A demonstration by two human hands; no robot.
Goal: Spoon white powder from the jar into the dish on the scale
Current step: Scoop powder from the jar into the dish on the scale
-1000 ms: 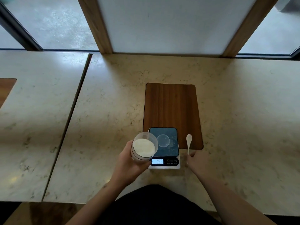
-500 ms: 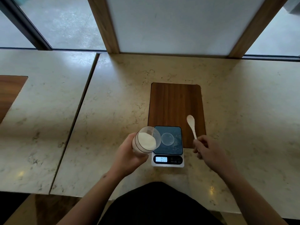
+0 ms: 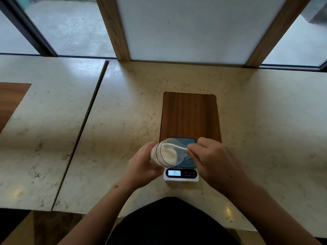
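Note:
My left hand grips a clear jar of white powder, tilted with its mouth toward the right, over the left part of a small kitchen scale. My right hand pinches the handle of a white spoon, whose bowl sits inside the jar's mouth above the powder. The scale's lit display reads 033. The dish on the dark scale plate is hidden behind the jar and my right hand.
The scale stands at the near end of a dark wooden board set in a pale marble table. A second marble table adjoins on the left, across a narrow seam. Windows and wooden posts run along the far edge.
My right hand lifted the spoon from beside the scale and swung it left into the jar's mouth. The jar tilted further to the right over the scale.

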